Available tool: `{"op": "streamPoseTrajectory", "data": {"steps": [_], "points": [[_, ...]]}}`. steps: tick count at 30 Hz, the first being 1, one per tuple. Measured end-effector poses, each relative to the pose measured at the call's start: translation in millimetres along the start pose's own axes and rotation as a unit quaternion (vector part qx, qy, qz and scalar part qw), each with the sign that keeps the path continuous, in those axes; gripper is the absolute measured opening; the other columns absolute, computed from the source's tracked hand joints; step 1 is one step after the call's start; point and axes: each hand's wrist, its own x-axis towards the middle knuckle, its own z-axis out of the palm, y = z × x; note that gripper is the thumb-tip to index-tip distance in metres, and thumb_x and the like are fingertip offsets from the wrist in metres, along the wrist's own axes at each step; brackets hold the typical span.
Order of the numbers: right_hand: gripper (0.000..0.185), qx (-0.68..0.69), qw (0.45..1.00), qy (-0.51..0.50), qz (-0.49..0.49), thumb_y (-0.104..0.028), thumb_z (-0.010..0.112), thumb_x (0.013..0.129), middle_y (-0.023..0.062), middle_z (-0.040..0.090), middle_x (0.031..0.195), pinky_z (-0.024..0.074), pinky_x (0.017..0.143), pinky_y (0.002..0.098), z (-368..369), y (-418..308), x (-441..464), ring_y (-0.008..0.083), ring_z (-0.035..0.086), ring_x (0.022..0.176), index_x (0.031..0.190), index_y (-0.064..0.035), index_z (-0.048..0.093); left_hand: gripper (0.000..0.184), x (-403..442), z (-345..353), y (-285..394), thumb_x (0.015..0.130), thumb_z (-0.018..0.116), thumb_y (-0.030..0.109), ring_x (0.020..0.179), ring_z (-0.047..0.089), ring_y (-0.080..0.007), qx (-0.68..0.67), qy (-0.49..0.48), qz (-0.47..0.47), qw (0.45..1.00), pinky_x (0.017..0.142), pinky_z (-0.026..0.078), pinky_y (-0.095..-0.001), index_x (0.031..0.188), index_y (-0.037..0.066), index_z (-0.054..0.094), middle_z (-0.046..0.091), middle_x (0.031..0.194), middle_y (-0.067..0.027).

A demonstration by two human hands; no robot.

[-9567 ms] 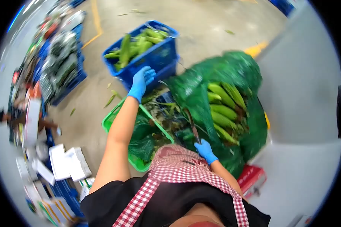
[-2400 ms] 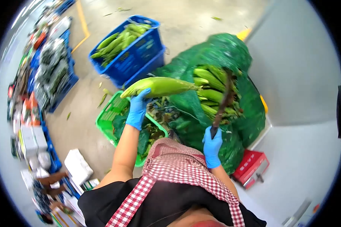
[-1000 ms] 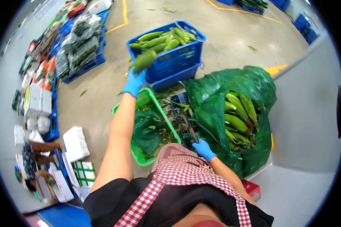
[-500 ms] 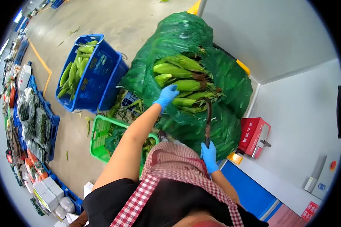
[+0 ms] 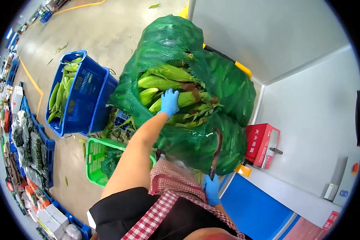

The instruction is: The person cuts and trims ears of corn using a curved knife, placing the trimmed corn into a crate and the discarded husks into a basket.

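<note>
Left fingers grip a green, brown-tufted corn ear; right fingers, a curved knife.

Thin, bright blue gloves are worn on both the left hand, toward eleven o'clock near the centre, and the right hand, toward five o'clock. A plain black top, short-sleeved toward seven o'clock, is partly covered by a red-and-white checked apron at six o'clock. The apron is crossed by a dark red band and is held by a broad checked strap.
</note>
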Motion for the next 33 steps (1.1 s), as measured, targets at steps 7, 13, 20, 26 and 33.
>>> {"op": "streamPoseTrajectory", "data": {"steps": [7, 13, 20, 26, 33], "points": [[0.012, -0.087, 0.978, -0.001, -0.191, -0.012, 0.058, 0.085, 0.0005, 0.048, 0.06, 0.0366, 0.038, 0.0232, 43, -54, -4, 0.008, 0.045, 0.043, 0.087, -0.0057, 0.048, 0.088, -72, -188, -34, 0.051, 0.08, 0.031, 0.106, 0.054, -0.0324, -0.38, 0.076, -0.057, 0.92, 0.088, 0.045, -0.0366, 0.125, 0.006, 0.04, 0.056, 0.113, -0.0183], [0.014, -0.242, 0.854, -0.113, -0.446, -0.013, 0.061, 0.083, 0.0089, 0.058, 0.065, 0.0429, 0.047, 0.03, 115, -105, -20, 0.0171, 0.056, 0.051, 0.09, -0.0034, 0.054, 0.077, -227, -261, -119, 0.049, 0.078, 0.034, 0.096, 0.059, -0.0303, -0.443, 0.042, -0.21, 0.87, 0.083, 0.046, -0.0357, 0.116, 0.007, 0.051, 0.06, 0.106, -0.0171], [0.02, -0.196, 0.713, -0.38, -0.555, -0.016, 0.064, 0.082, 0.0123, 0.062, 0.07, 0.0462, 0.053, 0.0334, 246, -106, -121, 0.0237, 0.061, 0.057, 0.097, -0.0055, 0.056, 0.064, -443, -265, -159, 0.048, 0.074, 0.041, 0.088, 0.061, -0.0305, -0.329, -0.097, -0.444, 0.828, 0.077, 0.047, -0.0354, 0.099, 0.005, 0.061, 0.064, 0.095, -0.0165], [0.037, -0.755, 0.306, -0.469, -0.343, -0.03, 0.056, 0.073, 0.0228, 0.062, 0.091, 0.0492, 0.071, 0.0453, 290, 7, -28, 0.0398, 0.061, 0.08, 0.096, -0.0014, 0.062, 0.052, -577, -257, -142, 0.051, 0.076, 0.025, 0.081, 0.061, -0.0213, -0.477, 0.015, -0.513, 0.714, 0.075, 0.048, -0.0327, 0.097, 0.004, 0.064, 0.066, 0.088, -0.0123], [0.033, -0.574, 0.553, -0.467, -0.383, -0.033, 0.056, 0.08, 0.0202, 0.062, 0.082, 0.0459, 0.066, 0.0428, 308, -11, -84, 0.0375, 0.059, 0.075, 0.089, -0.0012, 0.055, 0.045, -609, -233, -142, 0.073, 0.064, 0.011, 0.099, 0.056, -0.0188, -0.655, 0.531, -0.394, 0.365, 0.09, 0.044, -0.0321, 0.115, 0.002, 0.053, 0.058, 0.109, -0.007]]}}
